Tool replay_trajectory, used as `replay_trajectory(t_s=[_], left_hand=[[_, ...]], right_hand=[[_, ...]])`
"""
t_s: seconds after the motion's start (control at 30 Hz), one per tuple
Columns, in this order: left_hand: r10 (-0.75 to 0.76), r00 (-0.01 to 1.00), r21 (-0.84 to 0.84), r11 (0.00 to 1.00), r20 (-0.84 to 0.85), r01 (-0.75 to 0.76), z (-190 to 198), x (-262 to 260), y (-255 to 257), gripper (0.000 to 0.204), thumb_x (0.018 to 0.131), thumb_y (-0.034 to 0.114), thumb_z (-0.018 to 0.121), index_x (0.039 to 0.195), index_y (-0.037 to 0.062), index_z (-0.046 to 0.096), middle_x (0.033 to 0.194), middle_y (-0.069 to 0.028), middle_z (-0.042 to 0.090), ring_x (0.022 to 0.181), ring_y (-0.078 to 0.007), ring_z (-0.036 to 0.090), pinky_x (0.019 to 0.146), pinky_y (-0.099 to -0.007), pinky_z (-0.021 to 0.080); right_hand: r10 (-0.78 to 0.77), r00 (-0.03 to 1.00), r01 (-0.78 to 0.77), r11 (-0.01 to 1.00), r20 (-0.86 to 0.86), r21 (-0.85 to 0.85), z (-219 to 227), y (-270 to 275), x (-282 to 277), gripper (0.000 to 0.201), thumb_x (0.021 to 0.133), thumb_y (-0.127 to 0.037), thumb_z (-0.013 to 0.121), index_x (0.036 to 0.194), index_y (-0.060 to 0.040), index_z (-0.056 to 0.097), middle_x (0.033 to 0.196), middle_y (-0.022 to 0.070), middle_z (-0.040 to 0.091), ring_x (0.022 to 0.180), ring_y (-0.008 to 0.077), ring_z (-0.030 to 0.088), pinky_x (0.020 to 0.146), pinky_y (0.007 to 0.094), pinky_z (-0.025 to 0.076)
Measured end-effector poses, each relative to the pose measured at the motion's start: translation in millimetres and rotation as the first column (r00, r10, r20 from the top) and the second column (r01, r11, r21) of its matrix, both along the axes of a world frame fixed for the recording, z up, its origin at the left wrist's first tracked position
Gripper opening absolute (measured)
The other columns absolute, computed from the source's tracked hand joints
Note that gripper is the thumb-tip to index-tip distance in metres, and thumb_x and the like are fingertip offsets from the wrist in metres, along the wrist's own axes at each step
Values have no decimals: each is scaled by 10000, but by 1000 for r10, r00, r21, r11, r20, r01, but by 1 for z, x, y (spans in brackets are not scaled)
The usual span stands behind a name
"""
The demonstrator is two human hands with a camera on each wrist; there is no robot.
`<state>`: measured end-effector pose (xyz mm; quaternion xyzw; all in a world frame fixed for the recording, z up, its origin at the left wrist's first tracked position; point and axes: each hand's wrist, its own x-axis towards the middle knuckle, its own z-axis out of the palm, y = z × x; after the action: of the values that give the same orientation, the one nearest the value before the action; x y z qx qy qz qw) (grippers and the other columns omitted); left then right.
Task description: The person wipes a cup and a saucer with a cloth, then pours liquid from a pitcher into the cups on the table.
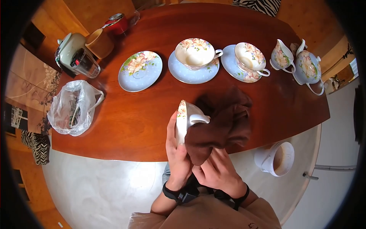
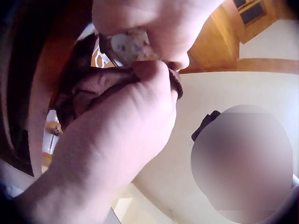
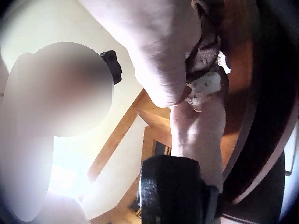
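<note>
My left hand (image 1: 178,158) grips a floral white teacup (image 1: 182,114), tipped on its side with the handle to the right. My right hand (image 1: 218,170) clutches a dark brown cloth (image 1: 228,128), which is bunched against the cup and covers part of it. From the left wrist, the cup's flowered surface (image 2: 135,44) shows between the two hands, the cloth (image 2: 100,84) beside it. In the right wrist view the cup (image 3: 204,91) sits under the right thumb side, close to the cloth (image 3: 205,58).
Across the wooden table (image 1: 133,122) stand a blue floral saucer (image 1: 140,71), two cups on saucers (image 1: 194,76), a creamer (image 1: 282,57) and a teapot (image 1: 309,68). To the left are a plastic bag (image 1: 74,110), a glass (image 1: 88,66) and a green pot (image 1: 72,47). A white bucket (image 1: 265,158) stands beyond the front edge.
</note>
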<state>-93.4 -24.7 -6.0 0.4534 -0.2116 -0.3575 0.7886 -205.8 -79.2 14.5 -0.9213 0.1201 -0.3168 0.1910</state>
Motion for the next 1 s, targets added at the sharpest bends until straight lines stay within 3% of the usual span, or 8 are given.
replay_trajectory(t_s=[0.1,0.3,0.4,0.53,0.67,0.8,0.9,1.0], left_hand=[[41,999,-28,999,-33,-42,9,1,-4,1066,830,541,759,1557,-19,217,1527,-154,363,1372,-249,433,1134,-371,374],[35,999,-40,999,14,-35,6,2,-4,1039,853,562,730,1555,-16,228,1512,-154,382,1349,-237,451,1123,-361,385],[15,988,-19,1000,-154,-18,1,1,-3,1036,858,597,707,1551,-17,244,1485,-158,417,1332,-237,469,1123,-359,385],[18,992,-6,1000,-123,-19,0,2,-1,1012,885,646,639,1548,-19,262,1480,-169,436,1344,-243,470,1124,-373,385],[-64,943,-8,998,-326,65,-20,3,15,969,919,664,576,1560,8,261,1496,-152,439,1350,-243,478,1137,-376,384],[-65,912,-24,998,-405,60,-25,3,17,962,920,680,560,1561,26,269,1471,-137,471,1332,-232,496,1122,-374,407],[-55,905,-35,998,-422,45,-25,6,14,967,914,688,562,1556,23,279,1456,-131,488,1315,-228,509,1110,-367,418],[-30,920,-53,999,-391,10,-19,6,10,966,909,690,569,1547,20,294,1443,-127,501,1305,-227,518,1102,-361,426]], right_hand=[[-39,999,39,999,6,11,15,-3,6,344,814,-99,682,1122,38,619,1165,247,596,1142,448,556,983,570,467],[-44,999,47,991,-28,123,25,2,1,362,820,-109,682,1142,44,614,1208,249,585,1131,437,561,985,533,473],[-5,998,10,997,-62,70,17,2,-3,328,818,-129,693,1102,19,625,1144,206,598,1083,388,584,954,504,485],[48,993,-42,997,-105,57,-6,13,-2,260,811,-145,705,1028,-20,636,1006,139,597,993,322,610,895,468,497],[92,988,-90,996,-124,21,-26,27,-1,213,815,-150,714,977,-35,637,980,125,590,979,315,617,897,468,497],[62,992,-60,998,-111,16,-22,26,1,193,830,-170,710,952,-37,642,956,130,588,989,334,609,970,549,467],[-20,989,30,997,-145,66,-24,27,0,369,854,-154,683,1183,3,624,1142,197,584,1122,400,559,1002,585,419],[-92,990,96,995,-108,32,-9,24,8,204,866,-212,693,965,-40,644,950,143,583,963,352,602,994,607,431]])
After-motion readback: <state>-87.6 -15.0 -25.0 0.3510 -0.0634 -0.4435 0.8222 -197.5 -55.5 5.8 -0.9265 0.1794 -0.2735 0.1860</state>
